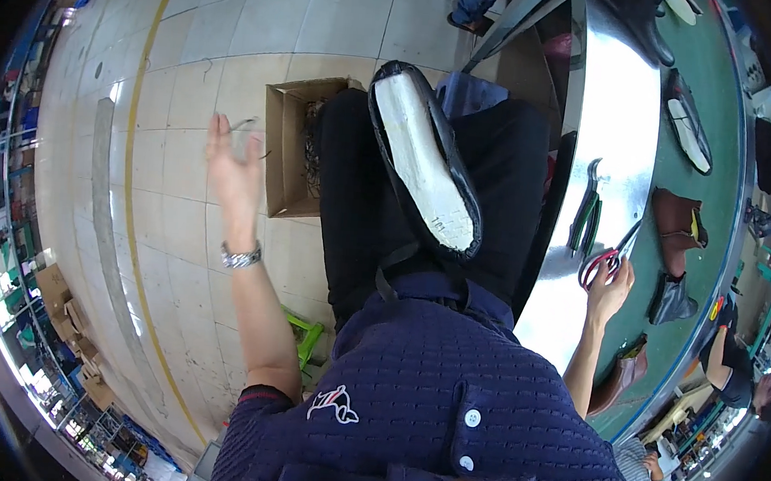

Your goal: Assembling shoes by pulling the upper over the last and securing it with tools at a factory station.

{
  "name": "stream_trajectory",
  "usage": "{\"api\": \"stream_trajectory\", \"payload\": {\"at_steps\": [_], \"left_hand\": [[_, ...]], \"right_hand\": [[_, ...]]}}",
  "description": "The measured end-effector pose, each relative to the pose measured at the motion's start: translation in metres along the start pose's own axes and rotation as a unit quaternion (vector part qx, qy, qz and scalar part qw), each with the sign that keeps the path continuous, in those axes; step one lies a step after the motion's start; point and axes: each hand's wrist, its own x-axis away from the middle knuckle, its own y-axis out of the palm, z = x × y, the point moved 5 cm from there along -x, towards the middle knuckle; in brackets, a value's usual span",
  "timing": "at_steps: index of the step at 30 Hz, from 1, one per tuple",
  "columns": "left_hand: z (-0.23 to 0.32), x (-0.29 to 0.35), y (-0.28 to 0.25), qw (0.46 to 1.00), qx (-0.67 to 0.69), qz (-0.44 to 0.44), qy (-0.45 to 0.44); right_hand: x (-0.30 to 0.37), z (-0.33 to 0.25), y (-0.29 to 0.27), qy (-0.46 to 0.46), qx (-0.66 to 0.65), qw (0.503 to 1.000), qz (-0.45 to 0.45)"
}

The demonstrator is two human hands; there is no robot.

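Observation:
Across my lap rests a black shoe upper (425,167) with its pale underside facing up and black material gathered round the rim. Out to the left, above the floor beside the cardboard box (286,149), my left hand (234,172) is slightly blurred with its fingers stretched apart. A thin dark strip (244,123) shows by its fingertips; I cannot tell whether it touches them. On the right, my right hand (610,292) grips red-handled scissors (591,270) at the metal bench top, the blades pointing away. Pincers with dark and green handles (586,221) lie just beyond them.
Dark scraps (312,159) lie inside the box. The shiny metal bench top (623,105) runs along my right. Beyond it, a green surface (725,112) carries another black shoe (687,123), brown boots (677,230) and a black boot (672,301). A green stool (307,338) shows beneath me.

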Motion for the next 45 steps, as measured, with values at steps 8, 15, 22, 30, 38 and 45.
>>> {"api": "stream_trajectory", "payload": {"at_steps": [8, 15, 22, 30, 38, 45], "left_hand": [[0.164, 0.076, 0.029, 0.952, 0.188, -0.230, -0.070], [0.139, 0.084, 0.024, 0.970, 0.201, -0.134, -0.028], [0.196, 0.065, 0.033, 0.821, 0.266, -0.504, -0.022], [0.271, -0.076, 0.100, 0.790, 0.287, -0.451, 0.300], [0.289, -0.079, 0.108, 0.893, 0.217, -0.243, 0.309], [0.264, -0.101, 0.116, 0.895, 0.261, -0.340, 0.119]], "right_hand": [[-0.040, -0.107, 0.038, -0.039, -0.105, 0.992, -0.060], [-0.053, -0.114, 0.049, 0.002, -0.012, 0.997, -0.076], [-0.061, -0.102, 0.053, -0.010, -0.029, 0.996, -0.080], [-0.060, -0.115, 0.029, 0.305, -0.683, 0.607, -0.268], [-0.071, -0.185, -0.040, 0.134, -0.551, 0.701, -0.432], [-0.110, -0.292, -0.062, -0.097, -0.390, 0.718, -0.568]]}}
